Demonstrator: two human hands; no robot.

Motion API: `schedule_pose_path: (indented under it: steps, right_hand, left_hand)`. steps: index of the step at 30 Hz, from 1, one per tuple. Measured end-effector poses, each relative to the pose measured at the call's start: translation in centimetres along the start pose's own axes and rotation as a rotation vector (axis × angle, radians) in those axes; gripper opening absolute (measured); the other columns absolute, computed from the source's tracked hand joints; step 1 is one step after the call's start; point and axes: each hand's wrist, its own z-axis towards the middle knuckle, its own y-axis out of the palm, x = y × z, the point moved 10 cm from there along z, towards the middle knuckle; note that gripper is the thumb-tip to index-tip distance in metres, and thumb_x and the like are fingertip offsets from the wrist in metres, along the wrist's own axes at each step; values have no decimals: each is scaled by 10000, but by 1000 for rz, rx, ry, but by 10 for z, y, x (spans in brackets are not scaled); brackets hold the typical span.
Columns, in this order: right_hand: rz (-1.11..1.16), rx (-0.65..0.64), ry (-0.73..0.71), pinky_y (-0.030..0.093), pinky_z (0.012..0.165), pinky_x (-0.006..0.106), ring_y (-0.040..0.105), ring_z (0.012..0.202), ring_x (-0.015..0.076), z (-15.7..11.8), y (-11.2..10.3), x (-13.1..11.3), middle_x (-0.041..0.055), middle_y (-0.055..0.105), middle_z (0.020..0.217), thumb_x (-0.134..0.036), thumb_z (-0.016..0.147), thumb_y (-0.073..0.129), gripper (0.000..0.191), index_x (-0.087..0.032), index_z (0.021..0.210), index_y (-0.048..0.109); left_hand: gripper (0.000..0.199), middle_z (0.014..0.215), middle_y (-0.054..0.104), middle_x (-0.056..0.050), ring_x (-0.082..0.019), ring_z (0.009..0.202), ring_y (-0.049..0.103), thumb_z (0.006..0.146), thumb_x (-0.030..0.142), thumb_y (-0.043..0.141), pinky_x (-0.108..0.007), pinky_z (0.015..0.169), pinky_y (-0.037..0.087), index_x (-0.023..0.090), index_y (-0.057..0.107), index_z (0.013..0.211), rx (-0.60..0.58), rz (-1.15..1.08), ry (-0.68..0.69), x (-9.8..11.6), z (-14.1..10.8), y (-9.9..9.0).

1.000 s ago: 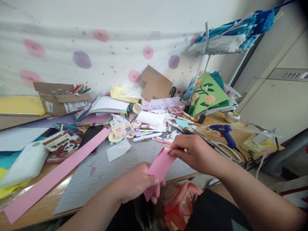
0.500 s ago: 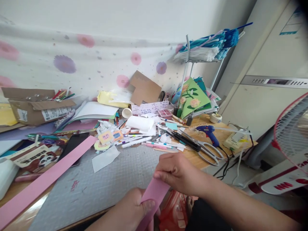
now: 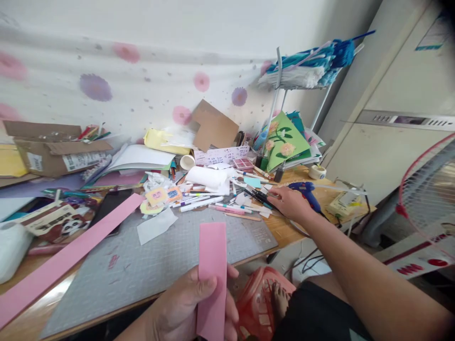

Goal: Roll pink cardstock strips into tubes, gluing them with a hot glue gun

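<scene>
My left hand (image 3: 192, 298) is wrapped round a folded pink paper strip (image 3: 212, 265), thumb across its front and fingers behind. The strip stands upright over the mat's near edge. My right hand (image 3: 290, 202) reaches out to the table's right side, fingers bent down over the black tool and the scissors (image 3: 299, 229). It covers most of the scissors, and whether the fingers grip anything cannot be made out. Just beyond that hand is a blue glue gun (image 3: 308, 193). A long pink strip (image 3: 78, 251) lies slantwise across the left of the table.
A grey cutting mat (image 3: 117, 279) covers the table front. Behind it are piled markers (image 3: 201, 203), a white paper roll (image 3: 206, 176) and paper scraps (image 3: 157, 226). A cardboard box (image 3: 64, 154) stands back left, a rack (image 3: 279, 71) back right. Rightward is a red-rimmed fan (image 3: 405, 189); below, a red stool (image 3: 261, 289).
My right hand has let go of the folded pink strip and moved up and right to the scissors. My left hand keeps the strip and has turned it more upright.
</scene>
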Motion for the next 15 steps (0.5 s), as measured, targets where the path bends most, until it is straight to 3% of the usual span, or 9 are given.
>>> schedule_pose_path:
  steps: [3,7,10,13,15]
  right_hand:
    - [-150,-48,136,505,878,441,601,1017,214,16,16,39,79,602,1170,-347,914,581,287,-162,1133,592]
    - [-226,-80,195,529,819,393,620,938,185,23,23,51,66,625,1100,-351,920,573,263,-155,1092,603]
    - [-233,-15,176,522,730,342,625,799,162,13,-2,52,43,655,921,-373,907,575,235,-155,971,636]
    - [-199,143,108,468,620,342,633,729,236,-12,-38,47,92,669,795,-335,870,569,184,-183,855,673]
    - [-143,227,67,461,561,342,641,675,262,-31,-51,40,93,682,761,-330,835,586,143,-214,834,671]
  left_hand:
    - [261,806,716,-70,-224,664,719,904,388,565,-303,578,562,201,598,1083,-130,-156,108,10,-5,13]
    - [303,754,689,-66,-197,617,706,958,400,447,-290,553,569,167,620,1047,-189,-276,135,12,-10,14]
    - [329,709,672,-39,-160,560,683,974,411,402,-257,520,560,178,631,1011,-189,-303,148,14,-15,9]
    - [343,692,671,-38,-154,540,677,981,413,385,-243,498,556,178,633,1000,-191,-322,157,17,-21,6]
    - [347,693,677,-43,-157,547,683,985,405,378,-244,503,561,170,634,995,-195,-334,163,20,-25,5]
